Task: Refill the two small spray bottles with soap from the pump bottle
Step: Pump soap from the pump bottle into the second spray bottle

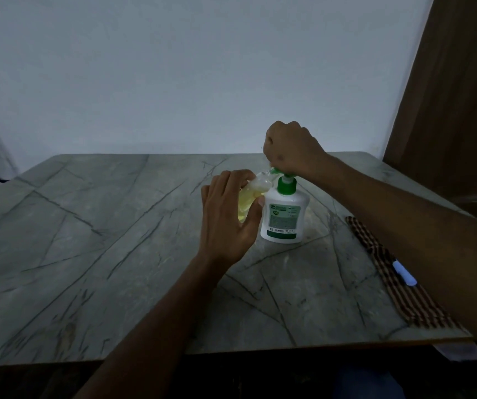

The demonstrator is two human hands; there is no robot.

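Note:
A white pump bottle point(285, 214) with a green collar and pump head stands upright on the marble table point(116, 240). My right hand point(292, 148) is closed on top of its green pump head, pressing from above. My left hand point(228, 217) grips a small clear spray bottle point(250, 197) partly filled with yellow liquid, tilted with its open neck right at the pump's nozzle. Most of the small bottle is hidden behind my fingers. I see only one small bottle.
A striped brown cloth point(390, 272) lies along the table's right edge, with a small white-blue cap or bottle point(404, 273) on it, partly hidden by my right forearm. A brown curtain point(456, 96) hangs at the right. The wall stands behind the table.

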